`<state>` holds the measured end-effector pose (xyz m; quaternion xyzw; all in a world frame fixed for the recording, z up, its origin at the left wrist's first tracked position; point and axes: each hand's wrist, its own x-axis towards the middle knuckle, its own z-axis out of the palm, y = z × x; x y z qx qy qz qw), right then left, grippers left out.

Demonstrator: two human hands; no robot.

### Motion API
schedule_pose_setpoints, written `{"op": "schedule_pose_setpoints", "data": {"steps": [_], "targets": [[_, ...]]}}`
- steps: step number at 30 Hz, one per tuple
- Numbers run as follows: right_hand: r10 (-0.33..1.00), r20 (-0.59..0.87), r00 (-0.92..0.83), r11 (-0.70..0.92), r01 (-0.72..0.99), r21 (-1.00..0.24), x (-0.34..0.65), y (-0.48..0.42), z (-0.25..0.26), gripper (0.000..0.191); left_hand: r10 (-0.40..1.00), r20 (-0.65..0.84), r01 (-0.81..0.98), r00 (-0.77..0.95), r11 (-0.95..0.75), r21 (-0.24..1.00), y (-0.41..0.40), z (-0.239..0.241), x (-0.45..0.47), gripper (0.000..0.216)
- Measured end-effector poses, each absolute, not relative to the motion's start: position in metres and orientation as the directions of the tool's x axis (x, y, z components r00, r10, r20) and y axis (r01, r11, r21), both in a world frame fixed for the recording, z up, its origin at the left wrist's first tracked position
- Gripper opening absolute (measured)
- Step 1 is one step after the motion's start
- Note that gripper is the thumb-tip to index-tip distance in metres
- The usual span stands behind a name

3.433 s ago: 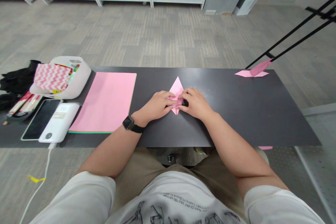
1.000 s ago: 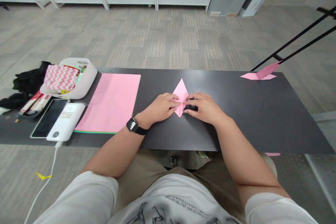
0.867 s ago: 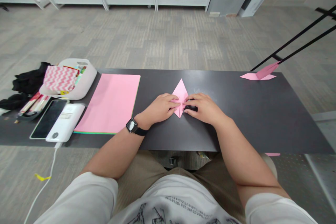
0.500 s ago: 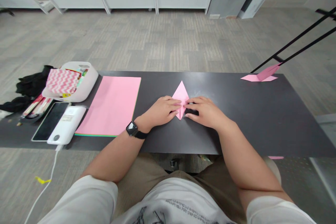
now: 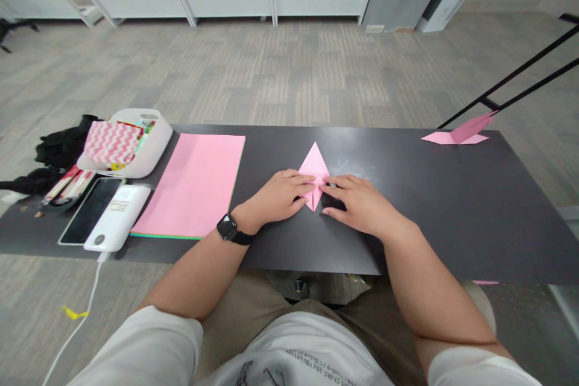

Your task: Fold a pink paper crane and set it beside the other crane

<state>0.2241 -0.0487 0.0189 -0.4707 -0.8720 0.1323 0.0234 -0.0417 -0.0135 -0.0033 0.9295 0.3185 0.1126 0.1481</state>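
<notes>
1. Folded pink paper (image 5: 313, 161), one; kite-shaped, long point away from the person; lying at the middle of the dark table (image 5: 456, 211), between the two hands.
2. Left hand (image 5: 281, 194); fingers extended, laid over the paper's left side, not curled round it; black watch (image 5: 227, 227) at the wrist.
3. Right hand (image 5: 359, 204); fingertips on the paper's right edge; thumb spread apart from the fingers, its tip just beside the lower point; no grip closed.
4. Pink sheets (image 5: 194, 184), stacked, green edge beneath; left of the hands.
5. Pink folded figure (image 5: 471, 129); far right corner, a wing-like part raised.
6. White basket (image 5: 158, 145), filled; phone (image 5: 90, 211) nearer the person.
</notes>
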Motion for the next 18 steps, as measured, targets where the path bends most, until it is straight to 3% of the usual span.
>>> {"op": "schedule_pose_setpoints", "data": {"steps": [18], "targets": [[0.83,-0.1,-0.548,0.514,0.823,-0.244,0.223,-0.049,0.0176,0.057,0.63,0.081,0.575,0.773,-0.748,0.332,-0.0151,-0.003,-0.0418,0.049]]}}
